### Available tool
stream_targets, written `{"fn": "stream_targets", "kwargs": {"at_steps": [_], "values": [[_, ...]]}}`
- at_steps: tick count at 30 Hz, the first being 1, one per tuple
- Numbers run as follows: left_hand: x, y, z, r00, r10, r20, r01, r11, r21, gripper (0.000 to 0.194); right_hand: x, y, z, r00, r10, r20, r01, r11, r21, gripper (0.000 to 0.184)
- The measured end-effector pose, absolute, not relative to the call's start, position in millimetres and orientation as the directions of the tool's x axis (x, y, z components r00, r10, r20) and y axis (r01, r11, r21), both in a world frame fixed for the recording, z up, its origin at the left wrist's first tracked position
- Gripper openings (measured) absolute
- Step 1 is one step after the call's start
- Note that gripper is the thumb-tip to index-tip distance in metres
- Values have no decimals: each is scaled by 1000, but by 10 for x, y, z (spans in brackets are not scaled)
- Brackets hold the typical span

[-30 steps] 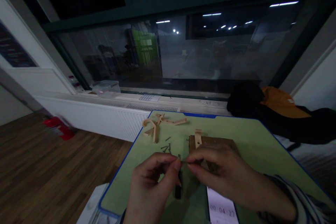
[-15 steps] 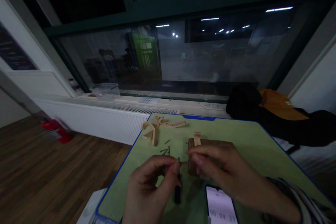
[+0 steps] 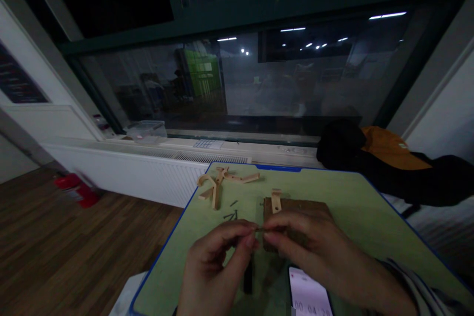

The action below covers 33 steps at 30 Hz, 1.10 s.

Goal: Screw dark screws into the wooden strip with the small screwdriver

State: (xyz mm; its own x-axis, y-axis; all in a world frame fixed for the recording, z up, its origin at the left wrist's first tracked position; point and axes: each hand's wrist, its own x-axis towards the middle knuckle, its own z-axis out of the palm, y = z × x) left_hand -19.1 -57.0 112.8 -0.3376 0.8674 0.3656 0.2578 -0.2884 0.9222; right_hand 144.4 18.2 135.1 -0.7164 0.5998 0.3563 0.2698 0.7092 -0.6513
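The left hand (image 3: 220, 264) and the right hand (image 3: 314, 244) come nearly together over the near part of the table (image 3: 348, 197), both clamped on one thin rod (image 3: 260, 230). Each pinches an end between thumb and forefinger, so the rod lies roughly level across the small gap between them; gripping both ends probably lets it be steadied or turned finely. What kind of part it is, the dim light does not tell.

Beyond the right hand and partly hidden by it sits a brown block (image 3: 299, 204), with a pale wooden strip (image 3: 276, 202) at its far left corner, a hole in its face; the block seems to serve as a raised support. Loose screws (image 3: 231, 217) lie just beyond the left hand, likely for easy reach, while wooden pieces (image 3: 216, 195) are grouped at the far left corner, apparently out of the way. A dark handle (image 3: 248, 279) lies partly under the left hand. The phone (image 3: 309, 286) rests face up nearest the person, presumably so its running digits can be read
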Motion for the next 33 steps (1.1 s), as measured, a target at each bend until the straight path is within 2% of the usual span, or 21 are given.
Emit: {"fn": "stream_targets", "kwargs": {"at_steps": [9,13,16,18,22,24,28,33], "values": [[-158,-354,1029,-308,881,360,279,-278,919,6,1470,268,1264,-747,531,399,344,823,-452,15],[-141,-249,1002,-267,908,324,237,-264,935,7,1508,342,1234,-763,526,377,363,830,-424,19],[-156,-171,948,-270,913,305,246,-241,939,13,1584,436,1236,-743,555,374,368,806,-464,18],[-183,-120,873,-236,929,284,317,-202,927,16,1658,510,1226,-702,597,388,376,773,-511,17],[-233,-46,664,2,972,236,521,-202,830,17,1813,619,1117,-586,707,396,394,676,-623,17],[-245,-25,562,112,961,251,577,-269,771,19,1874,648,1028,-530,758,381,401,620,-675,20],[-268,9,383,306,872,382,587,-489,645,35,1941,696,876,-443,826,348,411,532,-740,35],[-291,72,188,440,713,546,562,-693,452,38,1902,779,774,-445,838,317,397,501,-769,26]]}}
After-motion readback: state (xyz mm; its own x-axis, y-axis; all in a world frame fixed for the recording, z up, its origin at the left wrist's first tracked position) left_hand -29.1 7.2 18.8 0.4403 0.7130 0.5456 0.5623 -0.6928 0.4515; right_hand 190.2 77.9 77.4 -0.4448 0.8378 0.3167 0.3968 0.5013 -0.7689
